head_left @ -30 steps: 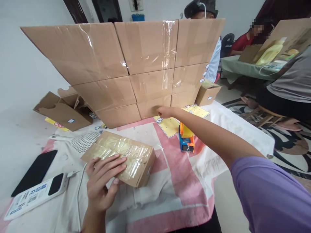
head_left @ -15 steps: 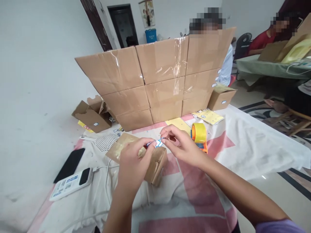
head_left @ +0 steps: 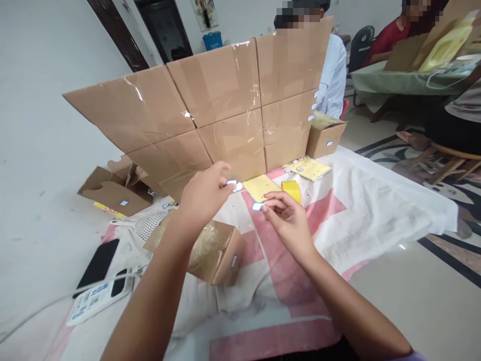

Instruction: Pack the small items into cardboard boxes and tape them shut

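My left hand (head_left: 205, 194) pinches a small white sticker with a blue edge (head_left: 233, 186) and is raised in front of the tall cardboard partition (head_left: 229, 125). Lower and to the right, my right hand (head_left: 288, 220) holds another white blue-edged sticker (head_left: 257, 206) between thumb and fingertips. Below my left hand lies a small cardboard box (head_left: 210, 258), partly covered by my forearm, with a label (head_left: 233, 261) on its end. A roll of yellow tape (head_left: 291, 190) stands just behind my right hand, partly hidden by it.
Yellow sheets (head_left: 310, 169) lie along the partition's foot. Labelled cardboard boxes stand at its left (head_left: 112, 193) and right (head_left: 326, 135) ends. A black phone (head_left: 98, 265) and a white power bank (head_left: 99, 300) with a cable lie at left. People sit beyond the partition and at another table.
My hands have moved apart, each now holding its own sticker; before, they met at one white-and-blue piece. My left hand has gone up towards the partition. The view has shifted.
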The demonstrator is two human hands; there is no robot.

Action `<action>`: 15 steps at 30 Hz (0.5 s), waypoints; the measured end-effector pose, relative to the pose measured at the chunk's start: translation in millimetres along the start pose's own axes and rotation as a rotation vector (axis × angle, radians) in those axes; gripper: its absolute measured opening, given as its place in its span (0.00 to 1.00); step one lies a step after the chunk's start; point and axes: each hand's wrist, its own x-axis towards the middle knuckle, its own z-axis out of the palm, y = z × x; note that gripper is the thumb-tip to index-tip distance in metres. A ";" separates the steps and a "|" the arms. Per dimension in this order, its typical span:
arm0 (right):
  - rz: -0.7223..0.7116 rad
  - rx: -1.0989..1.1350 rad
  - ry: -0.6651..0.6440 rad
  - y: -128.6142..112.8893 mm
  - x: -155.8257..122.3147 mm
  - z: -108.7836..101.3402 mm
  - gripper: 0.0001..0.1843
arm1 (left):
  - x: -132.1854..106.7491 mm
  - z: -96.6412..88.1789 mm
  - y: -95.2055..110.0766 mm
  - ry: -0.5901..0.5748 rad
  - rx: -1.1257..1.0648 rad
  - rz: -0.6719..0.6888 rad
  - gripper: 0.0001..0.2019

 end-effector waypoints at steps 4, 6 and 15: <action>0.055 -0.020 0.043 37.6 -23.0 -0.2 0.10 | 80.2 35.3 36.5 -0.472 0.290 0.079 0.10; 0.087 -0.042 0.057 55.5 -33.4 2.2 0.08 | 111.5 67.0 49.9 -0.633 0.344 0.095 0.09; 0.173 0.067 0.133 70.3 -40.3 -1.0 0.07 | 155.5 175.4 65.4 -0.739 0.564 0.156 0.21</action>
